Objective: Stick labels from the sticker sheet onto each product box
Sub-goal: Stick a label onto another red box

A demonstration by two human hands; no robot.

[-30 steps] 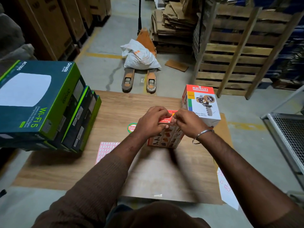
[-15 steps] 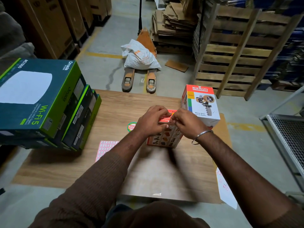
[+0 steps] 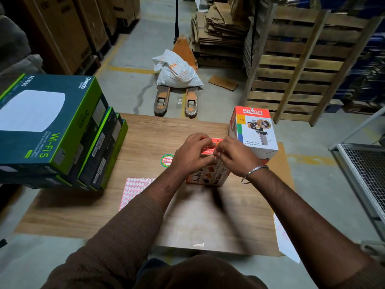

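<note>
A small orange box (image 3: 208, 176) with product pictures on its front stands at the middle of the wooden table (image 3: 145, 132). My left hand (image 3: 191, 153) lies over its top with curled fingers and holds it. My right hand (image 3: 235, 156) meets it fingertip to fingertip at the box's top front edge and pinches a small label, which is mostly hidden. A red-and-white sticker sheet (image 3: 135, 189) lies flat to the left of my left forearm. A white carton-sealer box (image 3: 256, 132) stands just behind and to the right. Green Wi-Fi boxes (image 3: 48, 122) are stacked at the left.
A round green-and-red sticker (image 3: 166, 160) sits on the table beside my left hand. A white sheet (image 3: 286, 243) hangs off the table's right edge. Beyond the table are a pallet jack (image 3: 177, 101) with a white sack (image 3: 177, 73), wooden pallets (image 3: 302, 65), and a wire cage (image 3: 366, 174) at right.
Both hands stay over the small orange box with only slight finger movement. The camera has shifted a little.
</note>
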